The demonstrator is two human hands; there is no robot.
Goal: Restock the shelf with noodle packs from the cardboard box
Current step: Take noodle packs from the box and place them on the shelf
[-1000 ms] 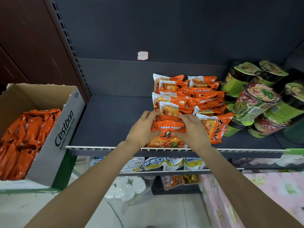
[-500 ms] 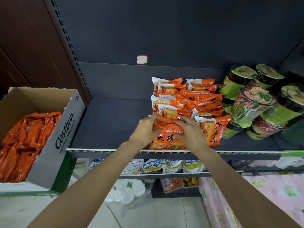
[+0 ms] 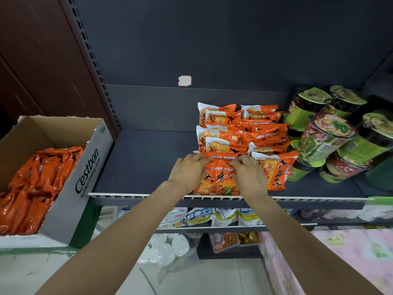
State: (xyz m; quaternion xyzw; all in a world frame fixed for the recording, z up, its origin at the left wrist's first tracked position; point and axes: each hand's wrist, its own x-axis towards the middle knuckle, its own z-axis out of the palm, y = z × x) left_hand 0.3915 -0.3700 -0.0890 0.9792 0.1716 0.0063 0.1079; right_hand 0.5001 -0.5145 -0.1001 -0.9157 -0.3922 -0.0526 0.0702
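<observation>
An orange noodle pack (image 3: pixel 217 179) stands at the front of the dark shelf (image 3: pixel 144 165), just behind its front lip. My left hand (image 3: pixel 188 174) grips the pack's upper left side and my right hand (image 3: pixel 248 177) grips its upper right side. Behind it are rows of the same orange noodle packs (image 3: pixel 240 130), and one more pack (image 3: pixel 276 173) leans to the right of my right hand. The cardboard box (image 3: pixel 85 179) sits at the left, open, with several orange packs (image 3: pixel 36 188) lying inside.
Green and red cup noodles (image 3: pixel 327 135) are stacked on the shelf's right part. The shelf's left half is bare dark metal. A lower shelf (image 3: pixel 212 226) holds blue-and-white bags. A pink patterned surface (image 3: pixel 350 258) lies at bottom right.
Both hands have slid up the pack towards its top edge and pressed it back against the rows. The pack now stands more upright.
</observation>
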